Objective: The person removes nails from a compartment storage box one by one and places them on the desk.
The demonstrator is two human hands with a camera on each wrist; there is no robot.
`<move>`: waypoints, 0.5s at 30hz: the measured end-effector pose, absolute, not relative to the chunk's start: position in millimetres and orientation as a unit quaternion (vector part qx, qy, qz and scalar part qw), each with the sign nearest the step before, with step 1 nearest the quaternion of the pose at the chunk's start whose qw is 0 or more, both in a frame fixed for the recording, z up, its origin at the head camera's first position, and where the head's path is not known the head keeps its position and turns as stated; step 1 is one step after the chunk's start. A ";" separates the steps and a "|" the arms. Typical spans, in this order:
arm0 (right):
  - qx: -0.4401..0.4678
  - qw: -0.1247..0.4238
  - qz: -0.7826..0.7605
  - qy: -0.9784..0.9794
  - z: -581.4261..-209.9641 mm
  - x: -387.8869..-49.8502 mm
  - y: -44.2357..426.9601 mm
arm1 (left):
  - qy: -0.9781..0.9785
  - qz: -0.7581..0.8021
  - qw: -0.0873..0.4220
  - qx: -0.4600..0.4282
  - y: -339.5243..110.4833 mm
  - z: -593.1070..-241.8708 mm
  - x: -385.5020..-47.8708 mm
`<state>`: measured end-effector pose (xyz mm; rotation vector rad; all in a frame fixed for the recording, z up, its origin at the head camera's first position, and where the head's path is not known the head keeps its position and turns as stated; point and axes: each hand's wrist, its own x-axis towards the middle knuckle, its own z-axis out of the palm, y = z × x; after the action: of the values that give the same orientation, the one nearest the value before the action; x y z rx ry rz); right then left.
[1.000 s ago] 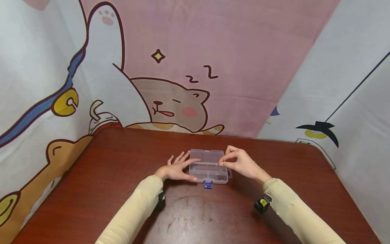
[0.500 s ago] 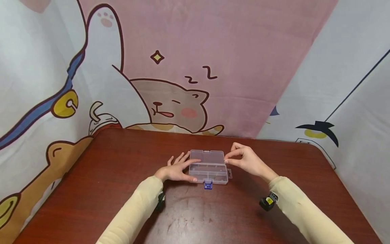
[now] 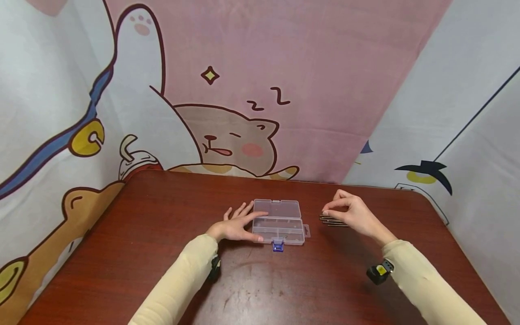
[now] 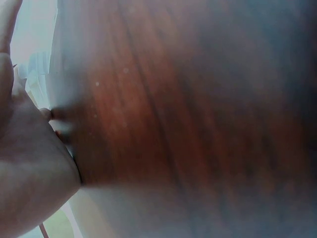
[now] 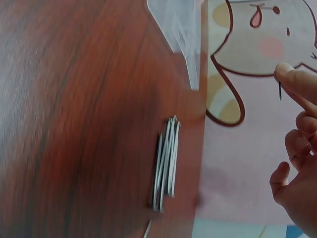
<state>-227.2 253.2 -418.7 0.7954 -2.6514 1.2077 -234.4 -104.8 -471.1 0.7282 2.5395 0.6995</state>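
Observation:
A clear plastic compartment box (image 3: 278, 230) with a raised lid and a blue latch (image 3: 278, 246) lies open on the table. My left hand (image 3: 235, 225) rests at its left side with fingers spread, thumb at the front and index finger across the back. In the left wrist view only part of the left hand (image 4: 29, 163) shows. My right hand (image 3: 351, 214) is over a bundle of slim metal rods (image 3: 333, 221) right of the box. Thumb and fingertip pinch a thin dark pin-like piece (image 5: 280, 90), its upper part hidden; the rods (image 5: 167, 163) lie apart from it.
The dark red wooden table (image 3: 260, 289) ends at a hanging cloth (image 3: 308, 90) with cartoon animals behind it. A clear hang tab (image 3: 306, 230) sticks out from the box's right side. Another thin rod (image 5: 147, 229) lies near the bundle.
My right hand has moved right, away from the box's right edge to above the rods, which it had largely covered from view. The left hand and box have stayed put.

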 end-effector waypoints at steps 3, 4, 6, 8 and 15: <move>0.252 0.070 0.395 -0.880 -417.0 -226.9 264.9 | 0.910 0.252 0.203 0.261 -105.0 -470.9 -234.5; 0.250 0.074 0.393 -0.882 -416.8 -226.6 268.4 | 0.910 0.252 0.203 0.261 -105.0 -470.9 -234.6; 0.243 0.076 0.392 -0.884 -417.0 -226.0 275.5 | 0.909 0.252 0.203 0.261 -105.1 -470.7 -234.7; 0.238 0.079 0.390 -0.886 -414.5 -222.7 279.7 | 0.909 0.253 0.205 0.261 -105.1 -470.3 -234.7; 0.220 0.079 0.385 -0.893 -423.8 -222.6 296.4 | 0.907 0.257 0.209 0.260 -104.9 -468.8 -233.9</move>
<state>-222.6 296.4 -423.8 0.6588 -2.6723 1.1533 -233.9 -104.9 -468.8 0.7243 2.5238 0.7149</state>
